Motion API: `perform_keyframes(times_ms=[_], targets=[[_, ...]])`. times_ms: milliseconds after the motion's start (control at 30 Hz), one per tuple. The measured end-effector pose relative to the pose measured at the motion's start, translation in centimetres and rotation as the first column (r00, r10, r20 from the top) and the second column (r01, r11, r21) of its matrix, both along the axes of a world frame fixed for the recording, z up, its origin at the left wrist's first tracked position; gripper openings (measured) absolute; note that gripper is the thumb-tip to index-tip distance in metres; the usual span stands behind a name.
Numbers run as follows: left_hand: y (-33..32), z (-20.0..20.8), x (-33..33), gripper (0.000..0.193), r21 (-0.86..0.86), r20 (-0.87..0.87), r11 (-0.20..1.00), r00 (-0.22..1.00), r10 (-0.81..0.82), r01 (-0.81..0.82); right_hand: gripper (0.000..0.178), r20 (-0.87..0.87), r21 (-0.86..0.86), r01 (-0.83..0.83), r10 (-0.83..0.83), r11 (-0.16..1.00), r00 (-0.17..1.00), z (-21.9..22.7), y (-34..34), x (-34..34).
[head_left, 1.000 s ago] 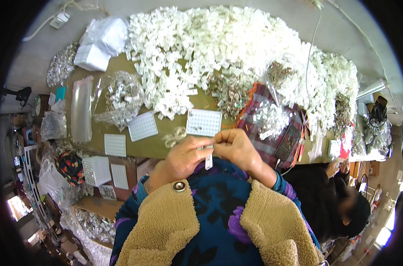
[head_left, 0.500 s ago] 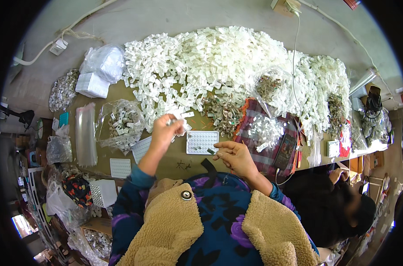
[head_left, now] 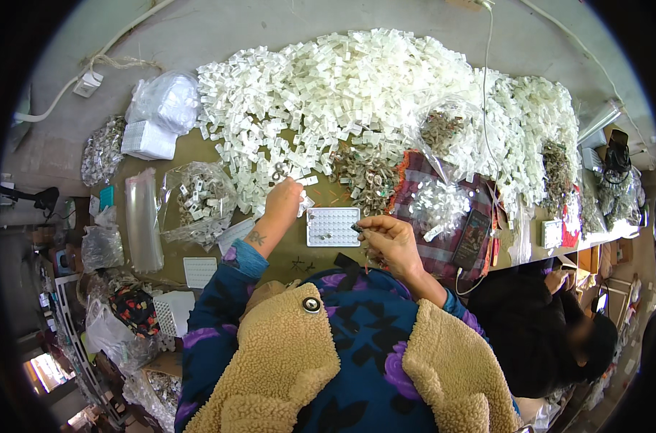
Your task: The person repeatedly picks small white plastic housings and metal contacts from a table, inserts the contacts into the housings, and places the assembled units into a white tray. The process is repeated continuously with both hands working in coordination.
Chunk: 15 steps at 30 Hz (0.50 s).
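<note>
At the near edge of a wide heap of small white rectangular plastic pieces (head_left: 328, 94), my left hand (head_left: 285, 198) is closed with its back toward me. A small grey looped piece (head_left: 278, 172) shows just past its fingertips; its kind is unclear. My right hand (head_left: 391, 244) pinches a tiny dark green piece (head_left: 357, 227) at the right edge of a white tray (head_left: 333, 242). That tray has rows of small cells, and a few small green bits lie on it. Some tiny dark parts (head_left: 299, 265) lie on the table in front of the tray.
Left of my hands stand a clear bag of parts (head_left: 198, 195), clear plastic sleeves (head_left: 145, 220) and stacked white trays (head_left: 149, 139). On the right lie a plaid cloth (head_left: 414, 187) and a phone (head_left: 472, 237) with a cable. Another person (head_left: 530, 332) sits at the right.
My left hand has moved forward to the white heap, its fingers now farther from me. My right hand has shifted slightly, bringing the green piece to the tray's right edge.
</note>
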<state>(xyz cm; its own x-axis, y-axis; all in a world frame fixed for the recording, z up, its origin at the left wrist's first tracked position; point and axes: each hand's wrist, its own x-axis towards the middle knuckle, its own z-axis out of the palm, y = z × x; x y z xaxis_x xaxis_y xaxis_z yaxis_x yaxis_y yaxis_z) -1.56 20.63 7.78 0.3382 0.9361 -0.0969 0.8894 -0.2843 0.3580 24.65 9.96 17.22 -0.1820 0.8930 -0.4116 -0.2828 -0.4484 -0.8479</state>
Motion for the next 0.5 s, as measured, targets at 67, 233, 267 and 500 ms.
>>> perform_keyframes(times_ms=[67, 233, 267, 500], targets=[[-0.6, -0.8, 0.2, 0.012, 0.016, -0.055, 0.999, 0.997, 0.050, -0.049, 0.017, 0.029, 0.049, 0.029, -0.030, 0.998, 0.999, -0.1, 0.3, -0.2], [-0.5, -0.6, -0.4, 0.008, 0.087, 0.241, 0.990, 0.967, 0.086, -0.109, 0.015, 0.059, 0.088, 0.072, -0.077, 0.994, 0.995, -0.2, 0.4, -0.3], [-0.4, -0.3, -0.7, 0.007, 0.086, 0.350, 0.988, 0.932, 0.090, -0.128, 0.014, 0.055, 0.079, 0.087, -0.091, 0.993, 0.994, -0.2, 0.2, -0.2], [-3.3, 1.4, -0.4, 0.011, 0.078, 0.192, 0.989, 0.976, 0.107, -0.124, 0.010, 0.017, 0.070, 0.121, -0.123, 0.990, 0.992, -0.2, 0.2, -0.1]])
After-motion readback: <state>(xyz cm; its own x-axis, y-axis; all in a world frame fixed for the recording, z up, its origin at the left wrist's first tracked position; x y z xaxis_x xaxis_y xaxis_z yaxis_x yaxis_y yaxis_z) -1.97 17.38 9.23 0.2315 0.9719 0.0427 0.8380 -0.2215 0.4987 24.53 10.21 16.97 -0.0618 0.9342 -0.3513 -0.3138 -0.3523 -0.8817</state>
